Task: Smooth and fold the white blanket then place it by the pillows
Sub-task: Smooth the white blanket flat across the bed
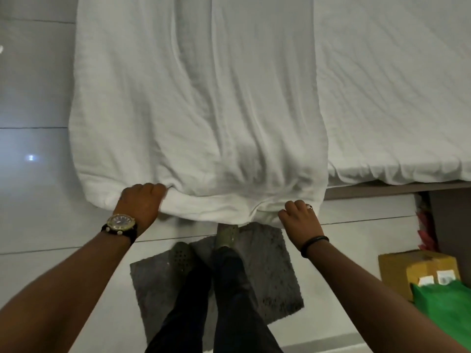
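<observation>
A: Where's the white blanket (pixel 198 103)?
B: Folded into a long strip, running away from the person. Near end hangs past the foot of the bed (pixel 397 98), above the tiled floor (pixel 35 174). Left long edge overhangs the floor too; right edge lies on the white fitted sheet.

A: Hands?
B: Both on the near end. Left hand (pixel 142 202) is curled tight round the hem nr the left corner, fingers wrapped into the cloth, knuckles up. Gold wristwatch (pixel 121 222) w/ dark strap on that wrist.

A: Right?
B: Right hand (pixel 299 217) is clenched on the hem nr the right corner, fingers tucked under the fabric. Ring on one finger, black band (pixel 314 244) at the wrist.

A: Blanket smooth?
B: No. Long creases down the middle, bunched folds between the two hands.

A: Below?
B: Person's legs in dark trousers, green perforated clogs (pixel 182 256), standing on a grey mat (pixel 270 271). Bottom right: cardboard box (pixel 413 266) beside a green bag (pixel 446 301), by the bed frame.

A: Pillows?
B: Can't tell, not in shot.
</observation>
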